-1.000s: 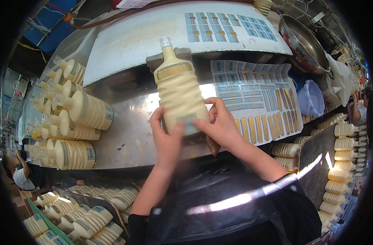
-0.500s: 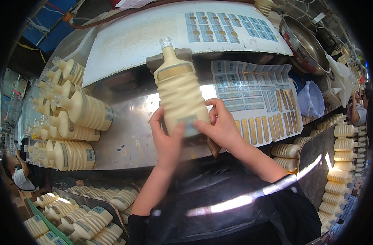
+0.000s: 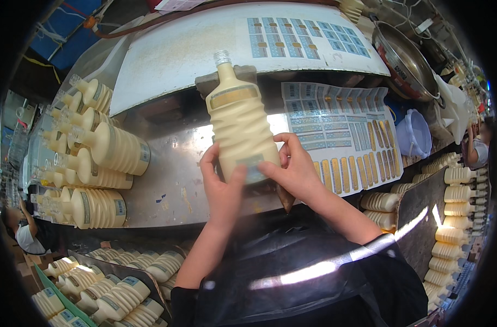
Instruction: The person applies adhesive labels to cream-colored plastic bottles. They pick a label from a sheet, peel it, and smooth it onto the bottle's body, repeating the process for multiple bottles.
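Observation:
A cream-coloured ribbed bottle [image 3: 241, 122] with a clear threaded neck lies between my hands, its neck pointing away from me over a grey block [image 3: 207, 85]. My left hand [image 3: 223, 188] grips the bottle's lower left side. On the lower right side, my right hand [image 3: 297, 170] holds it with curled fingers. Both thumbs press on a small blue-grey label [image 3: 255, 173] near the base, partly covering it. A gold and grey band runs across the bottle's shoulder. Right of the bottle lies a sheet of blue and gold labels [image 3: 335, 144].
Cream bottles [image 3: 120, 149] are stacked on the metal bench [image 3: 169, 188] at left. More bottles fill bins at lower left [image 3: 120, 297] and right [image 3: 450, 234]. A white board [image 3: 188, 52] with label strips lies behind. A lilac bucket [image 3: 413, 133] and metal pan [image 3: 405, 54] stand right.

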The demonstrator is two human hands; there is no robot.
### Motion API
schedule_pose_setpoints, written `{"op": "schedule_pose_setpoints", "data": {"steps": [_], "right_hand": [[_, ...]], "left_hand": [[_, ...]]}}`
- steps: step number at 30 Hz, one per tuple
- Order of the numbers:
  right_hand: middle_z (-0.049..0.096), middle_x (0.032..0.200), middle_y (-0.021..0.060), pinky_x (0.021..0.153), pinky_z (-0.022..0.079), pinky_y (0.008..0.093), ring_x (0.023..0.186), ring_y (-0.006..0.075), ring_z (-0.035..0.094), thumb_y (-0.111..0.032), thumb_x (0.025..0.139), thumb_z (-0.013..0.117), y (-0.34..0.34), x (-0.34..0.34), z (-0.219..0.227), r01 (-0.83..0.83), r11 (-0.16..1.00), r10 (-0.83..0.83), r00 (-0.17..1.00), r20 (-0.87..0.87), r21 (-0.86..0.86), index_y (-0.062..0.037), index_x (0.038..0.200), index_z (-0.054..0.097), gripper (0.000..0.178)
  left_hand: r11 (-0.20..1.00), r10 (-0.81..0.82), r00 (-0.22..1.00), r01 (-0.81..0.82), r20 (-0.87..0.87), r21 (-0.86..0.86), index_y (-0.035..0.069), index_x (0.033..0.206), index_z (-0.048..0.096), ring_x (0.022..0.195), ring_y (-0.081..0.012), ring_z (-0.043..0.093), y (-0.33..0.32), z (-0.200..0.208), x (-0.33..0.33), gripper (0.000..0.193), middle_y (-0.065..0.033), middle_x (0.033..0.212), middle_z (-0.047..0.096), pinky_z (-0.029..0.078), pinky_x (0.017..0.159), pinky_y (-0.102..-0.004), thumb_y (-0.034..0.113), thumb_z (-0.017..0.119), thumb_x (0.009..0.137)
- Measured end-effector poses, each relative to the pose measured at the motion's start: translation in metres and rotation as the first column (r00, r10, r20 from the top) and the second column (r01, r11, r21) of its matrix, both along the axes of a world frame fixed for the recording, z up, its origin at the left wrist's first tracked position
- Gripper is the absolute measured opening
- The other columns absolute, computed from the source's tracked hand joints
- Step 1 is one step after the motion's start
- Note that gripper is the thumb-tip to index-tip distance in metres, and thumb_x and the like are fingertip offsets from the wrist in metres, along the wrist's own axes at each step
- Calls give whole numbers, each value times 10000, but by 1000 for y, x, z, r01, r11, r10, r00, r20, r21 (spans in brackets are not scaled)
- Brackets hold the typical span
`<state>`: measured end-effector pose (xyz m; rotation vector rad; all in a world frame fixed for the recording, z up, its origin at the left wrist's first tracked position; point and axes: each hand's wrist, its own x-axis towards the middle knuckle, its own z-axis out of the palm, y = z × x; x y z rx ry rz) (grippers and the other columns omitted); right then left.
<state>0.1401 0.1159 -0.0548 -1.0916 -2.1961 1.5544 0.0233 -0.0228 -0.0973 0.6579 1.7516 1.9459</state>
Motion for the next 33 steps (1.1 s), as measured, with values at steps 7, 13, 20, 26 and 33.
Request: {"op": "schedule_pose_setpoints", "data": {"steps": [7, 13, 20, 26, 33], "right_hand": [[647, 912, 150, 787, 535, 414, 846, 293, 665, -392, 805, 815, 1, 0, -1, -12, 1000, 11, 1000, 16, 24, 3, 1332, 508, 726], [596, 855, 98, 727, 513, 380, 782, 239, 616, -350, 831, 799, 4, 9, -22, -13, 999, 7, 987, -162, -39, -18, 1332, 529, 658], [567, 829, 76, 705, 505, 378, 760, 233, 601, -356, 828, 809, 2, 13, -19, -44, 998, 51, 988, -144, 54, -48, 1357, 528, 674], [569, 823, 67, 701, 506, 376, 746, 232, 603, -343, 829, 813, 4, 12, -20, -47, 995, 58, 989, -134, 85, -61, 1364, 529, 668], [620, 854, 60, 595, 519, 343, 677, 238, 639, -225, 846, 808, -7, 26, -8, -58, 694, 289, 935, -204, 718, -134, 1303, 679, 483]], "left_hand": [[999, 0, 1000, -1, 28, 32, 4, 1475, 371, 1365, -257, 444, 1, 3, 2, 669, -167, 1439, 441, 375, 1163, -402, 127, 724, 920], [998, 15, 1000, -16, -20, -58, -13, 1471, 382, 1367, -267, 445, 0, 3, 0, 658, -177, 1437, 449, 365, 1168, -403, 98, 695, 904], [997, 19, 1000, -21, -18, -71, -11, 1454, 395, 1360, -273, 451, 0, 1, 1, 642, -181, 1430, 459, 366, 1168, -408, 58, 680, 883], [998, 20, 1000, -21, -9, -58, -11, 1455, 396, 1370, -272, 439, 1, -1, 0, 637, -176, 1430, 460, 355, 1175, -410, 62, 674, 887], [999, -6, 999, 4, 49, 48, 19, 1512, 376, 1344, -218, 447, -2, -11, -1, 488, -126, 1459, 474, 332, 1173, -384, 183, 508, 1072]]}}
